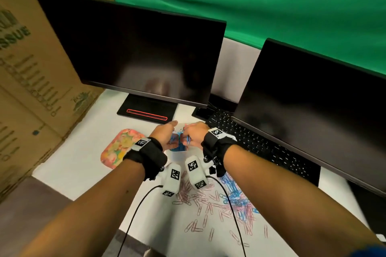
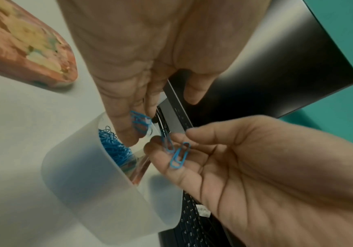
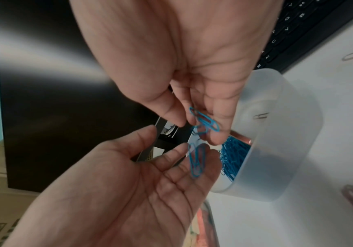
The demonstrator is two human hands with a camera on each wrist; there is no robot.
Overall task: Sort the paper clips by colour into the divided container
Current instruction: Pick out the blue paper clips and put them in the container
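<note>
A frosted white divided container (image 2: 82,175) (image 3: 277,158) stands on the white desk and is mostly hidden under my hands in the head view. One compartment holds a heap of blue paper clips (image 2: 112,147) (image 3: 232,155). A pink-tinted compartment shows beside it. Over its rim my left hand (image 1: 170,131) (image 3: 184,150) keeps its fingers straight, and a few blue clips (image 3: 196,162) lie on them. My right hand (image 1: 188,135) (image 2: 167,142) faces it, fingers curled with the thumb close, holding blue clips (image 2: 179,155) (image 3: 205,120). Loose pink clips (image 1: 194,196) and blue clips (image 1: 236,194) lie scattered near the front edge.
Two dark monitors (image 1: 135,54) (image 1: 313,115) stand behind the container, with a black keyboard (image 1: 261,144) to the right. A floral pink tray (image 1: 119,148) lies to the left. Cardboard boxes (image 1: 25,89) line the left side. Black cables (image 1: 135,210) trail from both wrists.
</note>
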